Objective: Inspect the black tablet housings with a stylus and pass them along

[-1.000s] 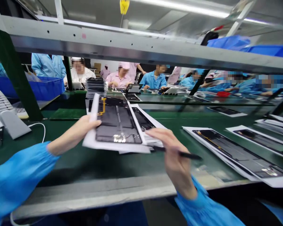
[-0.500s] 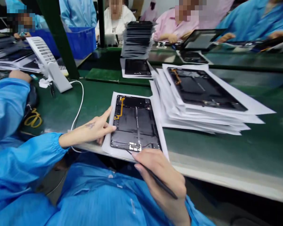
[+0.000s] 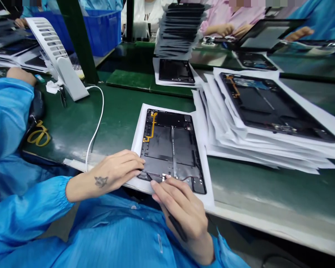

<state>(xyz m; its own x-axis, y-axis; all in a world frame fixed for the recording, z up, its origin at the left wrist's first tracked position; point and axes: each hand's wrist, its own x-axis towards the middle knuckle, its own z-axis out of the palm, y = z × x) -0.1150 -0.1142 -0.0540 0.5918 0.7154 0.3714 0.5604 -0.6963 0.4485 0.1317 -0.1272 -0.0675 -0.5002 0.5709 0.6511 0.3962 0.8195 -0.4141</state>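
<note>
A black tablet back housing (image 3: 171, 149) with an orange flex cable lies flat on a white paper sheet (image 3: 208, 175) near the bench edge. My left hand (image 3: 114, 171) rests at its lower left, fingertips against the housing's edge. My right hand (image 3: 178, 204) grips a thin black stylus-like tool (image 3: 175, 227), and the tool's tip touches the housing's lower edge. To the right, a pile of paper sheets (image 3: 268, 149) carries another black housing (image 3: 276, 108). My right fingers hide part of the lower edge.
Behind the sheet lie another housing on paper (image 3: 175, 71) and a tall stack of black panels (image 3: 180, 31). At left are a white louvered stand (image 3: 56, 56), its white cable (image 3: 96, 119), and yellow-handled scissors (image 3: 39, 134). Co-workers' hands and a blue crate (image 3: 100, 33) lie beyond.
The housing, held up by my left hand a second ago, now lies flat on the bench. My view has tilted downward, and the tool's tip has come down to the housing's lower edge.
</note>
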